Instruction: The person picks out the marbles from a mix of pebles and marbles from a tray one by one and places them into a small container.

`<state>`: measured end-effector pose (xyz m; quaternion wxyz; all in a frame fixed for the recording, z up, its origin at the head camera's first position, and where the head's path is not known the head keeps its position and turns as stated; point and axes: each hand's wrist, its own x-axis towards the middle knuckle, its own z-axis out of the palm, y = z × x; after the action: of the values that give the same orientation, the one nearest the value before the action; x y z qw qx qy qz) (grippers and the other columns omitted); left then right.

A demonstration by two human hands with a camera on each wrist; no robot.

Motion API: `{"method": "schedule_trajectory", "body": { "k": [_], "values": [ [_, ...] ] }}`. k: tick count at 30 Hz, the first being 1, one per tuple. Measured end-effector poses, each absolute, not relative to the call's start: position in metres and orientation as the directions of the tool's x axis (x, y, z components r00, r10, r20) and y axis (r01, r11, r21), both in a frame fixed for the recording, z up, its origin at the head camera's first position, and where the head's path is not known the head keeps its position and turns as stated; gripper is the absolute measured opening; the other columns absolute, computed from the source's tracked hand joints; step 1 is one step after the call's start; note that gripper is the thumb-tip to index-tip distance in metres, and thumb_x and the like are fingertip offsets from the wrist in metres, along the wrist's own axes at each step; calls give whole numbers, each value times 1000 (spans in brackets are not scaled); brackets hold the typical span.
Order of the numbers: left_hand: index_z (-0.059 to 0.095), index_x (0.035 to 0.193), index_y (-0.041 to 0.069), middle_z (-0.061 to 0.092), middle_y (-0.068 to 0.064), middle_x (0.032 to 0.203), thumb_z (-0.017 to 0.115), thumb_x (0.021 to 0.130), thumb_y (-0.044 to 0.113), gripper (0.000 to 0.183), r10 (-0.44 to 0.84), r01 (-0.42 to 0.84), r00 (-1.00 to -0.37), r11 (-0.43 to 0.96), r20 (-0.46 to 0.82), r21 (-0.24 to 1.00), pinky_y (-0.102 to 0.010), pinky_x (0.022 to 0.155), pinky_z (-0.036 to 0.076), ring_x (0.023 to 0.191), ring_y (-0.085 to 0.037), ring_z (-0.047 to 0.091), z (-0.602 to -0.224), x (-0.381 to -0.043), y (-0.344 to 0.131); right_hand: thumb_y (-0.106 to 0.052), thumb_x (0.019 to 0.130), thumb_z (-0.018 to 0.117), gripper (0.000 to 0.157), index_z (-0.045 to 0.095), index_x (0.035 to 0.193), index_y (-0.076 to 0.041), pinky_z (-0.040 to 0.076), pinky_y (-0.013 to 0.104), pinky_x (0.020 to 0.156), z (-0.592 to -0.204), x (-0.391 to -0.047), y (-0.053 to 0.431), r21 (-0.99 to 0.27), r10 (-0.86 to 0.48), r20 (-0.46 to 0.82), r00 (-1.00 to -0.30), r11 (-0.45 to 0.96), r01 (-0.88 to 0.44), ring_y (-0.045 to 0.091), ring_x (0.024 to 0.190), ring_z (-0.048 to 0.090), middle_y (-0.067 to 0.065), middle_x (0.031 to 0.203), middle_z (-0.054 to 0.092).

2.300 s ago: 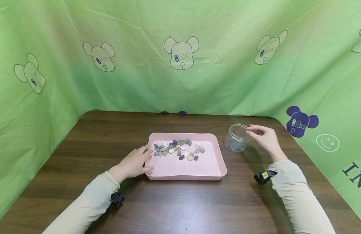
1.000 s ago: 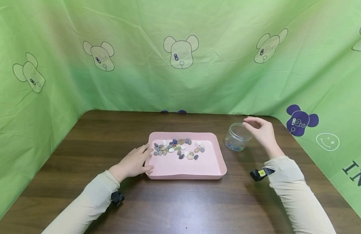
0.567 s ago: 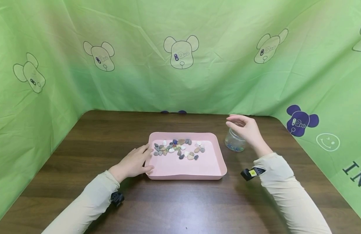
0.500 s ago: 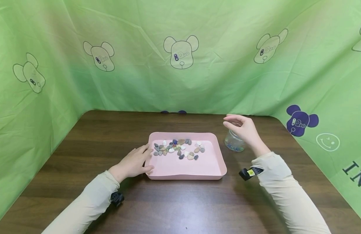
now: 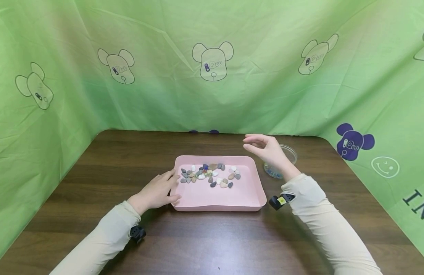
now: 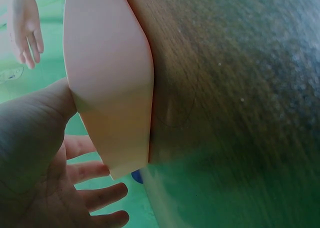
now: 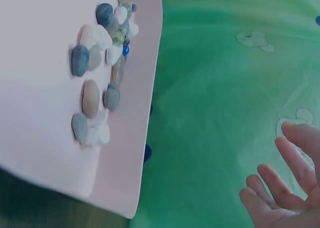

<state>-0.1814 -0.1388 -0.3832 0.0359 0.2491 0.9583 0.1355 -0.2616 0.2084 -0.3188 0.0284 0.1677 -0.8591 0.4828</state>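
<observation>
"What's your left hand (image 5: 155,193) doing?"

"It rests on the left edge of the pink tray (image 5: 239,196), fingers spread, just touching."

"And the stones (image 5: 223,185)?"

"They lie inside, mostly toward the back."

"Your right hand (image 5: 268,152)?"

"It's up near the tray's far right corner, fingers bent, apart and empty. The clear jar (image 5: 273,172) stands partly behind it."

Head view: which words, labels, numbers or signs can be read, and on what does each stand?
"IN", then a cut-off letter: green backdrop.
"Q", then blurred letters: central bear head and purple bear head; other bears unclear.
Winking smiley, no words: same backdrop.
Yellow wrist label: too small to read.
</observation>
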Motion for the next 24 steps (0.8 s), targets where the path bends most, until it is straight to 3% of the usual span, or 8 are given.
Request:
{"method": "schedule_trajectory", "body": {
  "k": [4,10,16,24],
  "values": [
    [47,132,-5,37,-28,143,64,85,32,61,490,472,-872,839,2,269,-60,104,34,132,-38,40,-384,-182,-139,-22,86,66,37,63,113,3,42,37,104,-322,-265,201,-830,-299,191,-935,459,-317,28,121,54,15,133,55],
    [48,131,-5,38,-28,143,65,84,32,61,492,477,-870,838,10,264,-60,103,34,131,-38,41,-384,-182,-139,-21,86,66,33,64,113,0,47,27,98,-327,-273,193,-832,-354,163,-921,452,-321,26,120,56,14,134,55],
    [47,131,-4,37,-28,143,64,85,32,61,490,471,-872,839,0,273,-60,104,34,132,-38,40,-383,-182,-139,-22,86,67,37,63,115,-1,44,36,103,-329,-278,183,-849,-405,127,-905,427,-311,28,123,53,12,137,52],
    [47,132,-4,37,-27,144,64,85,32,61,487,467,-873,840,-4,274,-60,104,34,132,-39,40,-383,-182,-138,-20,85,67,35,63,115,-1,42,40,104,-334,-285,170,-850,-467,117,-876,410,-332,28,123,53,13,136,53]
  ]
}}
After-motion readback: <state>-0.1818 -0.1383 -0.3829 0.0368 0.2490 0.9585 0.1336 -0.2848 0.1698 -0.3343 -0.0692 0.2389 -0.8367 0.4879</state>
